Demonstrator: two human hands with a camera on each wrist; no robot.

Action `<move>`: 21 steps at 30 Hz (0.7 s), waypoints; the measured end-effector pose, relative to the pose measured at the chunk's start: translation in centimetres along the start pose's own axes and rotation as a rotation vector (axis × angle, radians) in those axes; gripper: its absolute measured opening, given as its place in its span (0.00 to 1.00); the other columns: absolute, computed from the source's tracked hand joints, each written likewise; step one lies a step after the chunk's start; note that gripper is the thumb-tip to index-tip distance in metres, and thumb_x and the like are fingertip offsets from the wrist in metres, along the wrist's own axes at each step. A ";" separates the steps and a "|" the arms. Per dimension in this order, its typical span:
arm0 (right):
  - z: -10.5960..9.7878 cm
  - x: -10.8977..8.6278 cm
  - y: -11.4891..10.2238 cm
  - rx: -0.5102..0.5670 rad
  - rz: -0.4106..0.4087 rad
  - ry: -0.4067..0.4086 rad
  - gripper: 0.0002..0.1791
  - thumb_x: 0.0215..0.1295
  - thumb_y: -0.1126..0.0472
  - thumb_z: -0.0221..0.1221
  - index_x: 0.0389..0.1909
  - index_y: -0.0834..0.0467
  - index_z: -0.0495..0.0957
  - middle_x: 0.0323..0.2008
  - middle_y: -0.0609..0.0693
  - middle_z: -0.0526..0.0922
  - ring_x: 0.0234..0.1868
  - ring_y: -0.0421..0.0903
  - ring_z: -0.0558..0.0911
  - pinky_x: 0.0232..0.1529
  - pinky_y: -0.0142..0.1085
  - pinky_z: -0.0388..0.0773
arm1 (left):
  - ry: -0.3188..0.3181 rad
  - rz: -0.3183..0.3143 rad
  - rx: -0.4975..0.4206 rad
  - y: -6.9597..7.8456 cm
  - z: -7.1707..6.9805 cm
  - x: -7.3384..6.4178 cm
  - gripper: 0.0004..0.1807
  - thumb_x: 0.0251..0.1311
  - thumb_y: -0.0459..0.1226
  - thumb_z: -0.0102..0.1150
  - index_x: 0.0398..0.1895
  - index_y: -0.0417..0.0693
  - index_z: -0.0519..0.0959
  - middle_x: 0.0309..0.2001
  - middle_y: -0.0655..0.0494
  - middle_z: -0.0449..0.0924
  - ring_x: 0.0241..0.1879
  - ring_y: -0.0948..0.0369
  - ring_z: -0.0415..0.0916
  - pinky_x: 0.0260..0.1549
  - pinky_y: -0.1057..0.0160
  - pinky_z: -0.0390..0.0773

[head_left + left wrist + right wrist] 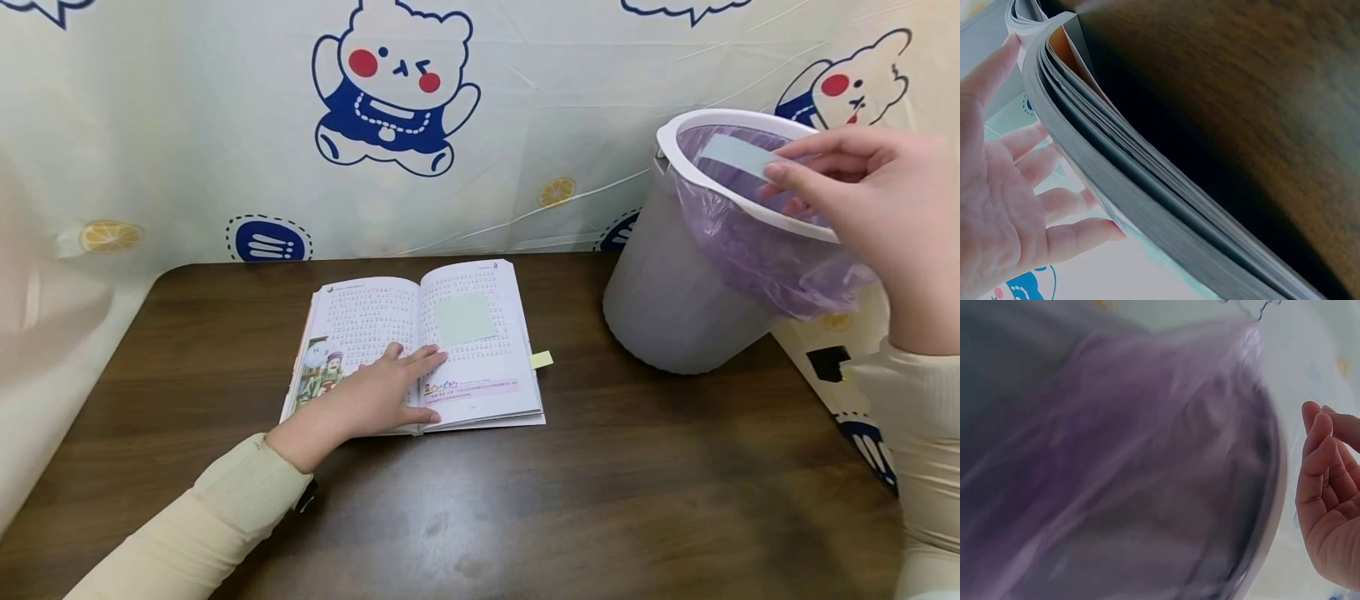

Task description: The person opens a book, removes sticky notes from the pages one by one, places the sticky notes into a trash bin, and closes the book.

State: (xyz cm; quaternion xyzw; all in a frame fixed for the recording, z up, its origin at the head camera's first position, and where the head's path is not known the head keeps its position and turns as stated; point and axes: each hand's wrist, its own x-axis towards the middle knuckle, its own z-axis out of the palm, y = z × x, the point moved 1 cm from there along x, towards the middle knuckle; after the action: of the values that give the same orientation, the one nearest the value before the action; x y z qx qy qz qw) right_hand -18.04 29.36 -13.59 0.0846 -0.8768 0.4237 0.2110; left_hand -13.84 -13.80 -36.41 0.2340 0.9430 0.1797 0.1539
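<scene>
An open book (468,404) lies on the brown table, printed text on both pages and a coloured drawing on the left one. My left hand (375,387) rests on it across the middle fold, fingers spread; the left wrist view shows this hand (1016,194) beside the page edges (1122,181). On the right page is a pale green sticky note (465,320), just beyond the fingertips. My right hand (877,183) pinches a pale blue paper strip (738,156) over the mouth of a trash bin (667,283). In the right wrist view the strip cannot be made out.
A purple bag (757,258) lines the bin and hangs over its white rim (667,137). A yellow tab (542,359) sticks out from the book's right edge. Patterned cloth (510,150) with cartoon bears hangs behind the table (480,517).
</scene>
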 end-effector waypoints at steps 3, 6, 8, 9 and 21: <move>-0.9 0.3 0.8 0.003 0.045 0.018 0.13 0.66 0.65 0.69 0.31 0.40 0.86 0.22 0.30 0.85 0.20 0.28 0.80 0.25 0.18 0.72 | 0.000 0.007 0.003 0.0 0.0 0.0 0.44 0.63 0.53 0.69 0.79 0.51 0.63 0.79 0.48 0.57 0.73 0.30 0.53 0.53 0.31 0.73; -1.7 0.6 1.8 0.055 0.058 0.028 0.15 0.66 0.68 0.67 0.29 0.42 0.86 0.22 0.31 0.85 0.19 0.29 0.80 0.25 0.18 0.72 | 0.003 0.011 0.007 0.0 0.0 0.0 0.44 0.63 0.52 0.69 0.79 0.50 0.63 0.79 0.49 0.57 0.73 0.30 0.52 0.54 0.32 0.73; -2.2 0.7 2.4 0.076 0.072 0.031 0.15 0.66 0.69 0.67 0.28 0.43 0.86 0.21 0.33 0.86 0.18 0.29 0.80 0.25 0.18 0.73 | 0.007 0.016 0.009 0.0 0.0 0.0 0.44 0.63 0.52 0.69 0.79 0.50 0.63 0.79 0.49 0.57 0.73 0.30 0.53 0.55 0.32 0.72; -2.5 0.7 2.7 0.079 0.078 0.031 0.15 0.66 0.69 0.67 0.28 0.44 0.85 0.21 0.33 0.86 0.18 0.29 0.80 0.24 0.18 0.73 | 0.008 0.018 0.010 0.0 0.0 0.0 0.44 0.63 0.52 0.69 0.79 0.50 0.63 0.79 0.49 0.57 0.73 0.30 0.53 0.55 0.32 0.72; -4.1 1.4 5.1 0.033 0.136 0.074 0.20 0.65 0.68 0.66 0.23 0.37 0.84 0.13 0.33 0.80 0.14 0.28 0.75 0.17 0.20 0.65 | -0.004 0.001 -0.005 0.0 0.0 0.0 0.44 0.64 0.52 0.69 0.79 0.51 0.63 0.79 0.49 0.57 0.73 0.31 0.53 0.54 0.33 0.74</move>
State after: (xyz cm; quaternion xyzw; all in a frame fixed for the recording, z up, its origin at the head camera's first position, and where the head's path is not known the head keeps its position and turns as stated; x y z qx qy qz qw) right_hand -19.73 35.74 -14.34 0.0126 -0.8651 0.4541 0.2127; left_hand -13.84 -13.83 -36.40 0.2344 0.9422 0.1816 0.1562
